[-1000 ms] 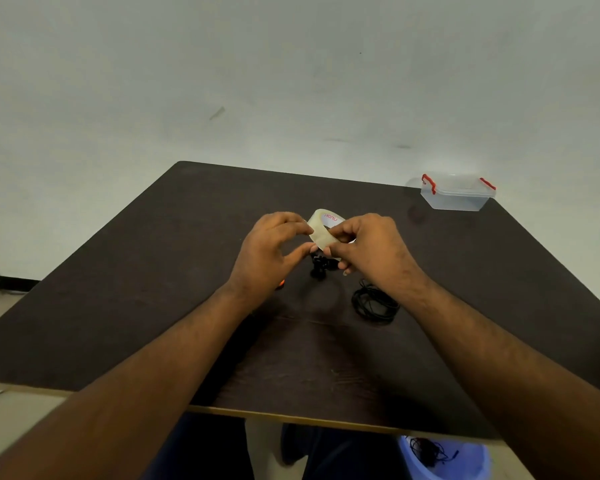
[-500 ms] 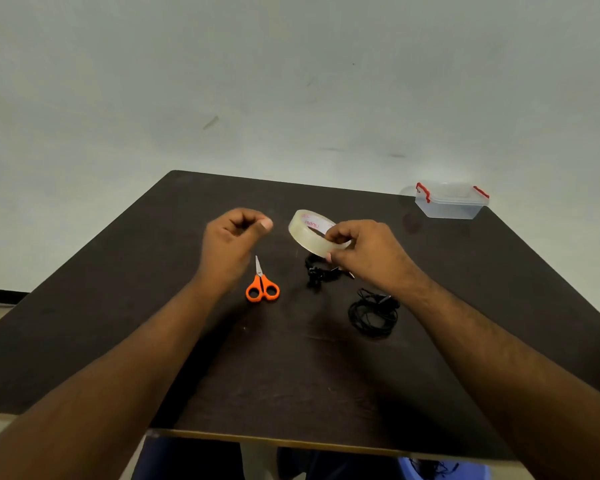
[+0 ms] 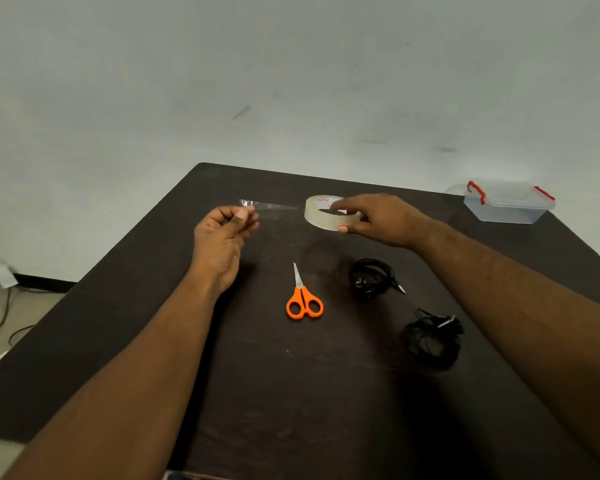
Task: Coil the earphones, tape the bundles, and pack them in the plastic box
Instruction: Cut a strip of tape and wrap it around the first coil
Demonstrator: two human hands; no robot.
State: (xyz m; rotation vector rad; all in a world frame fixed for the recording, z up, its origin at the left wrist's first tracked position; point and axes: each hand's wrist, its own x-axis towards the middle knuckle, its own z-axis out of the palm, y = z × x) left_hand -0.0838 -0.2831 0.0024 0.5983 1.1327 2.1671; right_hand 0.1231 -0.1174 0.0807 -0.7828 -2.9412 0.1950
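Two black earphone bundles lie on the dark table (image 3: 326,410), both coiled, right of centre. Far bundle (image 3: 371,277) sits with its plug tip pointing right; near bundle (image 3: 432,341) is just in front of it and further right, close under the right forearm. Can't tell whether either has tape on it.

Tape roll (image 3: 328,214) is held above the table, beyond the far bundle. Right hand (image 3: 381,220) grips it: thumb on the near rim, fingers over the top, hand closed around the ring. A clear strip of tape (image 3: 274,206) runs left from the roll, stretched taut and roughly level.

Left hand (image 3: 224,233) pinches the free end of the strip between thumb and forefinger, other fingers curled in. The two hands are well apart, strip spanning the gap.

Orange-handled scissors (image 3: 303,299) lie flat on the table between the hands and nearer the person, blades closed and pointing away, just left of the far bundle, not touching it.

Plastic box (image 3: 508,206) with red clips stands at the far right corner of the table, well away from the bundles. Lid looks on; contents not readable.

Pale wall behind; cables on the floor at left.
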